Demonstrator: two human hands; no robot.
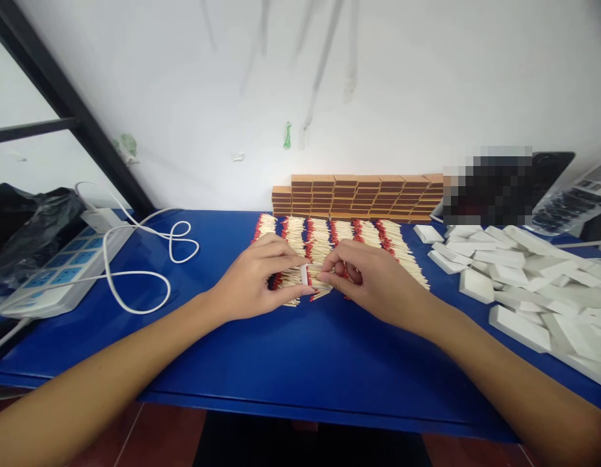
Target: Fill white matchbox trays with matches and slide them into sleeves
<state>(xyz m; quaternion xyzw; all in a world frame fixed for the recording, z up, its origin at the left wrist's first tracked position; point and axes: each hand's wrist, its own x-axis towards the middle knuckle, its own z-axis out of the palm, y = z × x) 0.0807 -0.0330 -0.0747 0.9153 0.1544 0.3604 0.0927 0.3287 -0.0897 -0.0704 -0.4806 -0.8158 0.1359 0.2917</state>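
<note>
While two hands work close together, the left hand [259,272] has its thumb and fingers closed on one small white tray [304,275], held between both hands. The thumb and finger of the right hand [366,275] almost meet at the tray's right side; I cannot tell if they pinch anything. Just behind and under the grip are six rows of matches [318,240], thin pale wooden sticks with red tips. Farther behind is one wall-like stack of brown boxes [368,194], too many to count. Right of the grip is one messy heap of smooth white trays [515,266], also too many. Well to the left is one white power strip [61,279], with a thin, loopy cord [139,313]. The table [261,363] is shiny blue.
</note>
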